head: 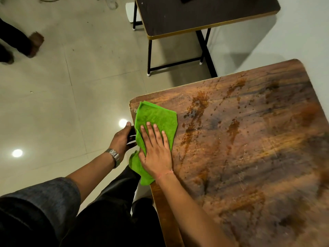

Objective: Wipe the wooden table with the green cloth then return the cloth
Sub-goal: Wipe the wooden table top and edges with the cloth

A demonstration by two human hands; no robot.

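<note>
Right hand (156, 154) lies flat, fingers spread, pressing crumpled green microfibre cloth (156, 118) onto near-left corner of scratched, stained wooden table (249, 148); cloth overhangs the edge. Left hand (122, 139), wearing metal wristwatch (114, 155), grasps that table edge. Beyond: dark yellow-edged table (195, 15).

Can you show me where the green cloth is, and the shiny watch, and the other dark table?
green cloth (156, 115): head view, on its flat upper part.
watch (114, 155): head view, on the metal band at the left wrist.
dark table (204, 13): head view, on its bare top.
</note>
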